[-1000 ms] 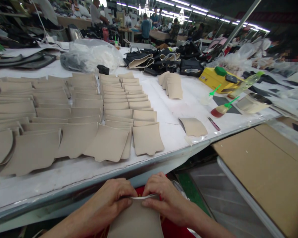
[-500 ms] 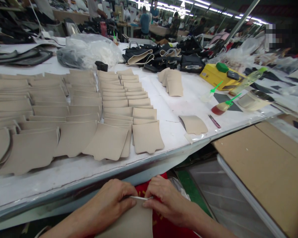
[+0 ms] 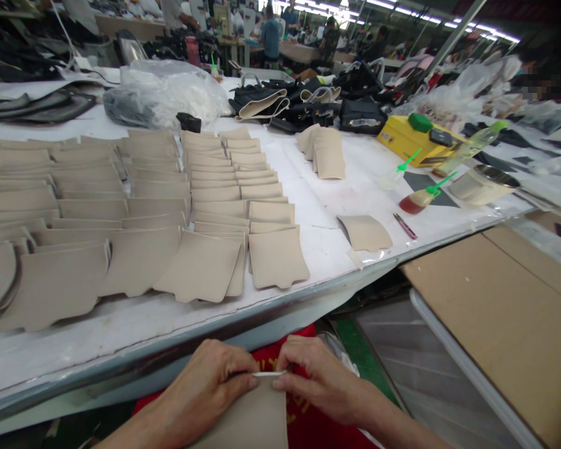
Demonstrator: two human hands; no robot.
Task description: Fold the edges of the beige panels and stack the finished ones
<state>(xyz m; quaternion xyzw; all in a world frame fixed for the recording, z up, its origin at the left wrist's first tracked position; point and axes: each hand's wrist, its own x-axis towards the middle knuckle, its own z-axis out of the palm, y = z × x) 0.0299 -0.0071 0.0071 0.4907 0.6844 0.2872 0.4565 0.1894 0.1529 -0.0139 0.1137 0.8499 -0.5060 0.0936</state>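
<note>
Lying on the white table (image 3: 325, 202) at the left, rows of beige pieces (image 3: 140, 259) are overlapped. Behind them is set a clear plastic bag (image 3: 177, 93); something dark can be made out in its left end. Below the table edge, the top edge of a beige panel (image 3: 250, 415) is pinched between thumb and fingers of the left hand (image 3: 210, 377), and, just beside, is likewise gripped by the right hand (image 3: 311, 377). The panel is held above red cloth (image 3: 308, 415). Farther right, a yellow box (image 3: 411, 144) is topped by a green object (image 3: 419, 122) and a dark one; its inside cannot be seen. In front, a pale squeeze bottle (image 3: 391, 181) and another squeeze bottle (image 3: 415, 201) are fitted with green spouts; reddish matter is held low in the latter. Beyond, a clear bottle (image 3: 472, 148) is tilted. At the far right is placed a metal pot (image 3: 477, 187), whose contents cannot be told.
</note>
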